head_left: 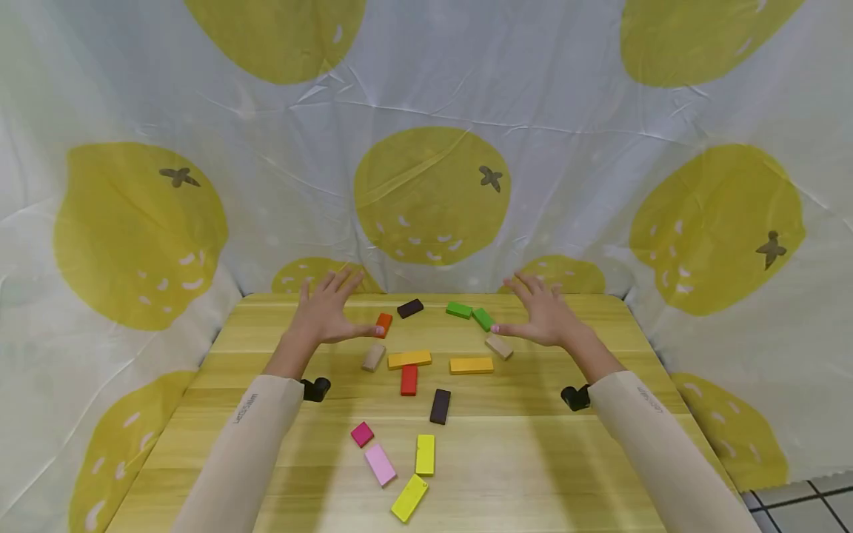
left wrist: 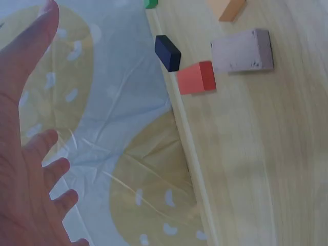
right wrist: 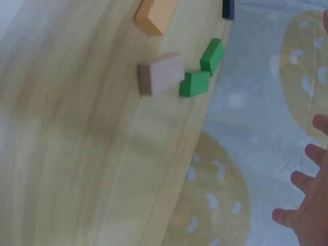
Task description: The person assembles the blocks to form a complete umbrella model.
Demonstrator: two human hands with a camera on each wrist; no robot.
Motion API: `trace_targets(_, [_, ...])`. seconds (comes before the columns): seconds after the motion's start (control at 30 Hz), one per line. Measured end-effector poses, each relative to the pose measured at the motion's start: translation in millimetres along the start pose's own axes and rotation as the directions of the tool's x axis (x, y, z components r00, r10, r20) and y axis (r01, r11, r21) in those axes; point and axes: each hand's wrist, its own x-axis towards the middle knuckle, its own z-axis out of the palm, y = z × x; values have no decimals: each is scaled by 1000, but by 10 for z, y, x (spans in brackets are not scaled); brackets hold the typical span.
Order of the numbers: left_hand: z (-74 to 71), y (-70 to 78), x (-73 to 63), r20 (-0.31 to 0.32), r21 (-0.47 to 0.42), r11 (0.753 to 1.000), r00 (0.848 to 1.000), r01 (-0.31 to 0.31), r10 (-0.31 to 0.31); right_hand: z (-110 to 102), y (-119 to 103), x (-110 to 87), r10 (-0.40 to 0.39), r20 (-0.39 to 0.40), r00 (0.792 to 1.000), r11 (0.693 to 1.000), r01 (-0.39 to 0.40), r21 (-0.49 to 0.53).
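My left hand (head_left: 326,312) is held over the back left of the table with fingers spread and nothing in it. Its thumb overlaps an orange-red block (head_left: 383,324) in the head view; a dark block (head_left: 409,308) and a beige block (head_left: 373,357) lie nearby. Over the back right, my right hand (head_left: 545,317) is likewise spread and holds nothing. Its thumb tip appears beside a green block (head_left: 483,319) and above another beige block (head_left: 499,346). A second green block (head_left: 459,310) lies just left of these. Both wrist views show the hands apart from the blocks.
Mid-table lie two orange-yellow blocks, one (head_left: 409,360) against a red block (head_left: 409,380), plus a dark block (head_left: 440,406). Closer are magenta (head_left: 362,434), pink (head_left: 380,465) and two yellow blocks (head_left: 425,454). A lemon-print cloth (head_left: 433,96) hangs behind the wooden table (head_left: 506,459).
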Motion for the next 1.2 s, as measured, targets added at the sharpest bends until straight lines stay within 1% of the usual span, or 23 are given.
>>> trace_targets(0.17, [81, 71, -103, -37, -22, 999, 999, -28, 27, 152, -35, -133, -30, -34, 999, 999, 31, 30])
trace_targets(0.3, [164, 116, -233, -49, -68, 997, 998, -43, 40, 275, -75, -238, -38, -40, 998, 997, 41, 71])
trace_targets(0.5, [264, 159, -428, -69, -112, 992, 997, -50, 43, 411, -181, -314, -62, -49, 997, 993, 67, 98])
trace_targets(0.57, [307, 180, -473, -80, -126, 990, 996, -57, 48, 449, -232, -333, -64, -50, 997, 990, 70, 123])
trace_targets(0.73, [474, 236, -559, -90, -148, 986, 994, -75, 62, 591, -369, -386, -66, -35, 997, 980, 71, 187])
trace_targets(0.87, [617, 292, -628, -81, -175, 982, 995, -70, 57, 750, -482, -413, -78, -10, 997, 976, 78, 205])
trace_targets(0.97, [714, 345, -679, -71, -213, 974, 996, -72, 58, 862, -565, -421, -86, 3, 996, 971, 83, 225])
trace_targets(1.07, [817, 404, -733, -68, -247, 964, 994, -94, 80, 955, -640, -424, -95, 15, 995, 967, 88, 239])
trace_targets(1.2, [964, 487, -784, -69, -272, 954, 991, -128, 113, 1076, -702, -431, -105, 23, 994, 968, 97, 232])
